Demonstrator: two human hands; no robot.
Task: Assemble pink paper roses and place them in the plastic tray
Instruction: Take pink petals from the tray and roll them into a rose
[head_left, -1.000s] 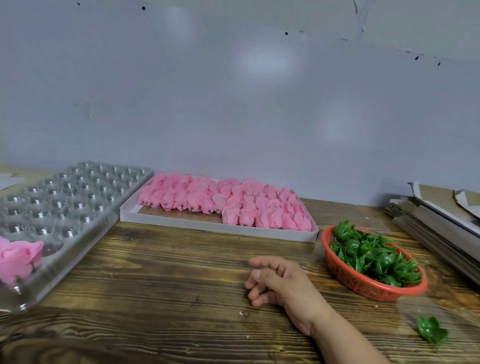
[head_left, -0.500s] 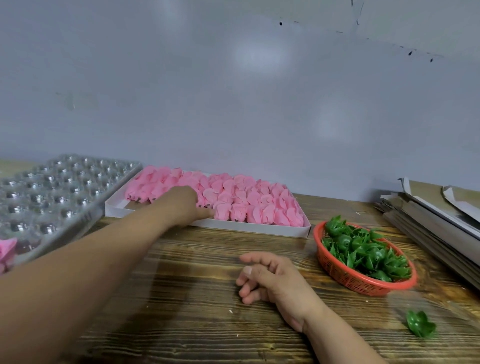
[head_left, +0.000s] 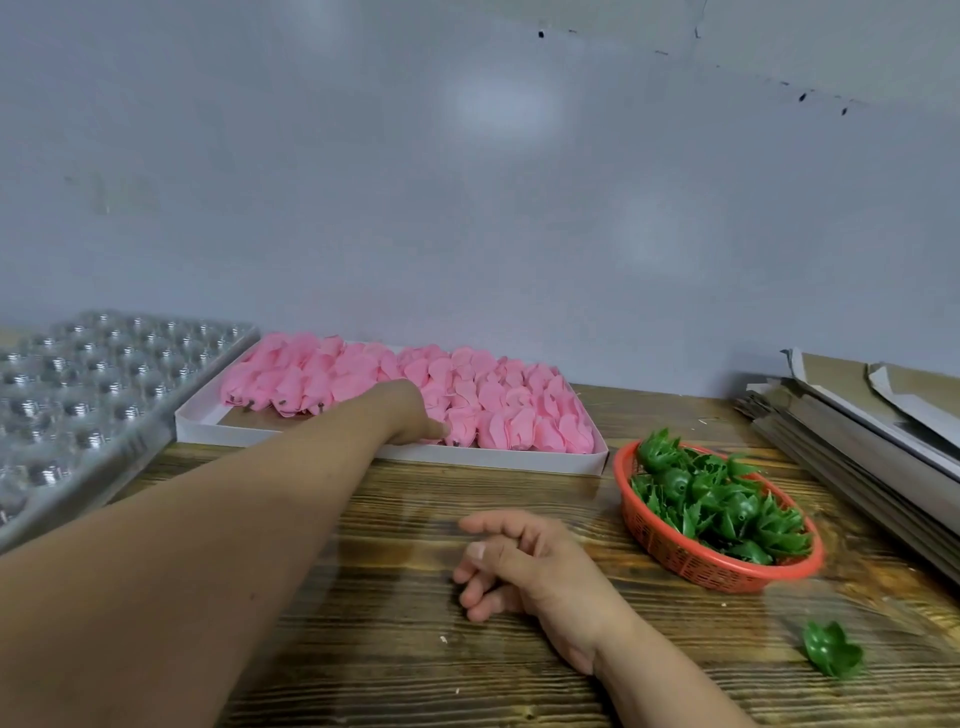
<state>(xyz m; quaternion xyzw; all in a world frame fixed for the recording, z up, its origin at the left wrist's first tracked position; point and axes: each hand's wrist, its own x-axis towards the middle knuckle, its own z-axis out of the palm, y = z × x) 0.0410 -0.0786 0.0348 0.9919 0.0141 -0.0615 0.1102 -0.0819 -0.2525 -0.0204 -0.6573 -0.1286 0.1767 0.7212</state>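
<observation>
Roses (head_left: 467, 400) fill the box along the bench's far edge; my left hand (head_left: 410, 415) reaches in, grip unclear, right hand (head_left: 524, 566) resting loosely curled, empty.

far left: plastic tray (head_left: 104, 384) sits on the table (head_left: 395, 519), running back toward the wall (head_left: 467, 208)
back middle: flat box (head_left: 519, 460) just right of the tray, packed with paper rose heads (head_left: 498, 400)
left hand (head_left: 410, 415): reaching into the box, on the front row of rose heads
right hand (head_left: 524, 566): resting on the table, in front of the box
right: basket (head_left: 691, 561) of leaf cups (head_left: 722, 504), right of the box's front corner
near right: one loose leaf cup (head_left: 831, 649) on the table in front of the basket
far right: stack of flat sheets (head_left: 862, 447), behind and right of the basket
</observation>
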